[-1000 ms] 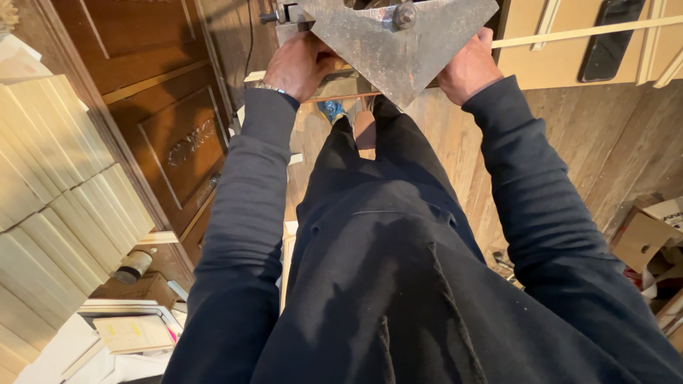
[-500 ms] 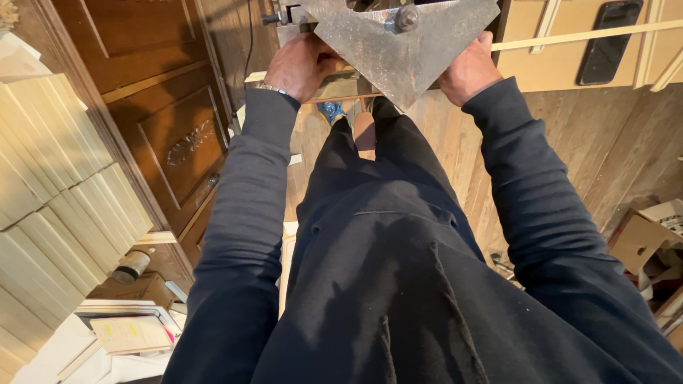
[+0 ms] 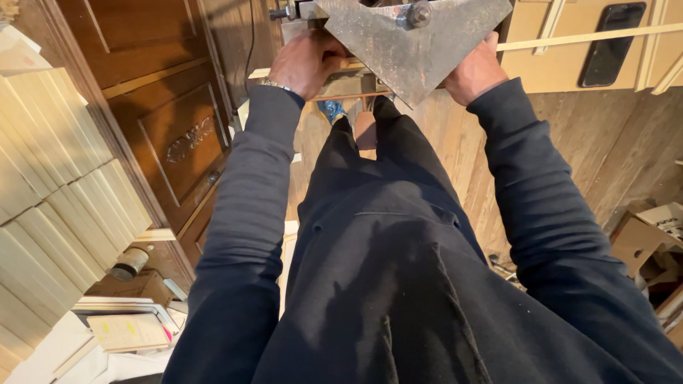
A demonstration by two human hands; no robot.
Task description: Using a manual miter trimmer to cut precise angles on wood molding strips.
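A grey triangular metal plate (image 3: 405, 44) with a bolt at its top points down toward me at the top of the head view. My left hand (image 3: 307, 60) grips the machine's frame at the plate's left edge, fingers curled. My right hand (image 3: 475, 71) presses against the plate's right edge; what its fingers grasp is hidden behind the plate. Both dark sleeves reach forward. Below, my dark trousers run down to blue footwear (image 3: 331, 110) on the wooden floor.
Carved brown wooden door panels (image 3: 171, 121) stand at the left, with stacked pale boards (image 3: 57, 185) beside them. A thin pale wooden strip (image 3: 590, 37) and a dark phone (image 3: 610, 43) lie on a tan surface at the upper right. Cardboard boxes (image 3: 644, 238) sit at the right.
The view has shifted slightly, so the plate and hands sit a little higher in frame. Both hands keep the same hold.
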